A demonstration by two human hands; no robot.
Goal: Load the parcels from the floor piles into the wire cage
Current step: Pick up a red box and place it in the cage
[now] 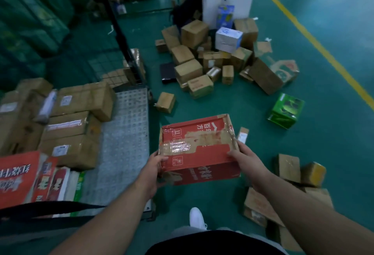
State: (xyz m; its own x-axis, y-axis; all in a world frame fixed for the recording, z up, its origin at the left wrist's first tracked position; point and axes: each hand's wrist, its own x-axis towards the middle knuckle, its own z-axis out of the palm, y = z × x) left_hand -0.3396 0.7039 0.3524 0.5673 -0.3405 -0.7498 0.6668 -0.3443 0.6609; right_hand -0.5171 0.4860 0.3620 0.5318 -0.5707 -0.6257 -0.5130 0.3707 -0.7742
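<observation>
I hold a red cardboard box (199, 149) with torn tape and white lettering above the green floor. My left hand (156, 166) grips its left edge and my right hand (245, 158) grips its right edge. To the left stands the wire cage (125, 125) with a perforated metal floor, and brown parcels (70, 125) are stacked inside it. A floor pile of brown boxes (202, 62) lies ahead by a white pillar. A smaller pile of boxes (289, 184) sits on the floor at my right.
A green box (286, 111) and a small brown box (166, 102) lie loose on the floor. Red printed cartons (24, 177) lean at the cage's near left. A black cage post (119, 30) rises ahead. A yellow floor line (315, 42) runs at right. My white shoe (197, 218) shows below.
</observation>
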